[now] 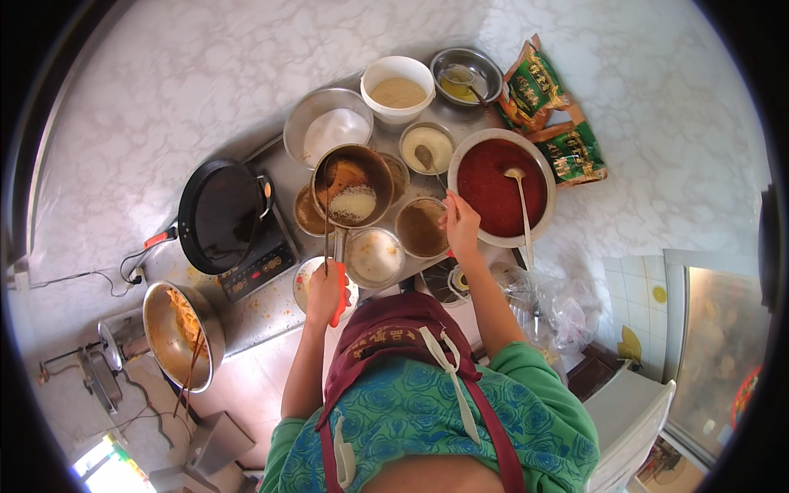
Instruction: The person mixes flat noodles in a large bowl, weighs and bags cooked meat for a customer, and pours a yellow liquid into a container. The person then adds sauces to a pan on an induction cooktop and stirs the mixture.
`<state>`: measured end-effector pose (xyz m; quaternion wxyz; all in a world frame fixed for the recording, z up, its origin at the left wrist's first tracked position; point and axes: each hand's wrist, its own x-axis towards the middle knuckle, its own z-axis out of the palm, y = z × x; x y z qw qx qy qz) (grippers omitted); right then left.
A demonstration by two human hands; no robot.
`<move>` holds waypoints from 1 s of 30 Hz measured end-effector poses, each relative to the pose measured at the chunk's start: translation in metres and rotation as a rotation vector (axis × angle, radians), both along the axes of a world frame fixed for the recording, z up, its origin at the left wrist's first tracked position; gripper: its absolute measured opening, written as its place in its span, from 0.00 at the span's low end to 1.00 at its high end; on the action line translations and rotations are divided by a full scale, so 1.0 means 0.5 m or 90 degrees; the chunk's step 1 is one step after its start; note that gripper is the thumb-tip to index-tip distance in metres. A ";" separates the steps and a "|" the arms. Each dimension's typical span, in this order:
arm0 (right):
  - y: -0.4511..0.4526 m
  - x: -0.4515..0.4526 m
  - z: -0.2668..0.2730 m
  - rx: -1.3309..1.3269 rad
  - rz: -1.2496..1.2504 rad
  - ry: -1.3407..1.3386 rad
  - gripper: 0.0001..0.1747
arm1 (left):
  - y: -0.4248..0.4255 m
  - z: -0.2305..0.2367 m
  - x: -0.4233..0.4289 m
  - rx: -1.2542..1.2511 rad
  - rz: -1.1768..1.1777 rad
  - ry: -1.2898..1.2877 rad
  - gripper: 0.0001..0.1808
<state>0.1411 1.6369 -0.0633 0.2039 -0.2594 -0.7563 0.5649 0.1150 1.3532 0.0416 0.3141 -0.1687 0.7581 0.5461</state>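
My left hand (325, 296) is closed around the red handle (338, 299) of a small saucepan (385, 203). It also holds a thin dark stick, perhaps a chopstick, that reaches into the pan. Inside the pan lie orange-brown powder (345, 174) and a heap of pale granules (354, 203). My right hand (461, 222) grips the handle of a metal spoon (425, 156), whose tip rests in a bowl of pale yellow granules (434, 138). Under my right fingers stands a bowl of brown powder (419, 228). Close to the pan is a bowl of white crystals (375, 254).
A large pot of red sauce (502, 185) holds a ladle (516, 175). Behind stand a white bucket (397, 114), a basin of white powder (333, 132) and an oil bowl (462, 89). To the left, a black frying pan (219, 215) sits on an induction cooker (262, 265), beyond a steel bowl (179, 363) with chopsticks.
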 end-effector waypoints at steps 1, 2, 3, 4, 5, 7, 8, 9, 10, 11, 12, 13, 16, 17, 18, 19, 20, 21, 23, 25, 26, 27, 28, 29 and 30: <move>-0.002 -0.004 -0.008 -0.086 -0.037 0.000 0.15 | -0.004 -0.001 0.001 -0.002 -0.008 0.010 0.24; -0.001 -0.001 -0.014 -0.145 -0.080 0.026 0.15 | -0.010 -0.005 0.002 -0.004 -0.017 0.020 0.24; -0.006 0.003 0.000 -0.205 -0.119 0.049 0.16 | -0.019 -0.012 0.006 -0.007 -0.022 0.028 0.24; -0.010 0.005 0.019 -0.264 -0.157 0.073 0.16 | -0.024 -0.019 0.008 -0.001 -0.008 0.026 0.24; -0.012 0.014 0.040 -0.276 -0.143 0.081 0.16 | -0.028 -0.027 0.010 0.005 0.006 0.024 0.24; -0.020 0.048 0.094 -0.299 -0.114 0.094 0.16 | -0.033 -0.028 0.013 0.003 0.022 0.025 0.24; -0.030 0.069 0.127 -0.304 -0.067 0.054 0.15 | -0.035 -0.026 0.013 -0.005 0.022 0.029 0.24; -0.044 0.089 0.136 -0.254 -0.012 0.069 0.15 | -0.035 -0.023 0.013 -0.013 0.018 0.033 0.24; -0.061 0.103 0.141 -0.203 0.043 0.083 0.14 | -0.038 -0.024 0.013 -0.017 0.017 0.036 0.24; -0.076 0.107 0.144 -0.151 0.098 0.097 0.14 | -0.042 -0.025 0.014 -0.022 0.016 0.040 0.24; -0.090 0.101 0.131 -0.045 0.107 0.121 0.13 | -0.045 -0.025 0.014 -0.028 0.012 0.044 0.24; -0.098 0.092 0.111 -0.013 0.092 0.111 0.13 | -0.046 -0.019 0.016 -0.035 0.009 0.047 0.24; -0.102 0.050 0.030 -0.065 0.084 -0.010 0.19 | -0.057 -0.002 0.025 -0.047 0.003 0.045 0.24; -0.098 0.060 0.010 -0.042 0.156 -0.035 0.22 | -0.070 -0.002 0.027 -0.043 0.003 0.036 0.24; -0.090 0.066 0.004 -0.015 0.230 -0.060 0.25 | -0.080 -0.006 0.028 -0.037 0.005 0.028 0.24; -0.089 0.064 0.036 0.011 0.307 -0.088 0.28 | -0.091 -0.009 0.034 -0.027 0.016 0.042 0.24; -0.070 0.086 0.081 0.179 0.376 -0.120 0.36 | -0.104 -0.012 0.044 -0.016 0.025 0.056 0.24; -0.029 0.105 0.069 0.324 0.307 -0.090 0.40 | -0.112 -0.013 0.053 -0.002 0.025 0.070 0.24; 0.072 0.152 0.106 0.513 0.140 -0.097 0.44 | -0.135 -0.014 0.071 0.022 0.033 0.065 0.24; 0.159 0.221 0.154 0.627 -0.043 -0.289 0.42 | -0.144 0.012 0.083 0.045 0.041 0.051 0.24; 0.210 0.264 0.117 0.661 -0.090 -0.447 0.38 | -0.141 0.019 0.085 0.045 0.037 0.052 0.24; 0.242 0.293 0.094 0.673 0.014 -0.465 0.37 | -0.141 0.027 0.089 0.042 0.040 0.054 0.24; 0.268 0.320 0.076 0.682 0.119 -0.481 0.36 | -0.139 0.033 0.087 0.039 0.044 0.056 0.24; 0.290 0.345 0.053 0.686 0.226 -0.497 0.35 | -0.135 0.040 0.082 0.051 0.031 0.055 0.23; 0.315 0.372 0.014 0.781 0.320 -0.353 0.29 | -0.127 0.044 0.075 0.066 0.017 0.053 0.23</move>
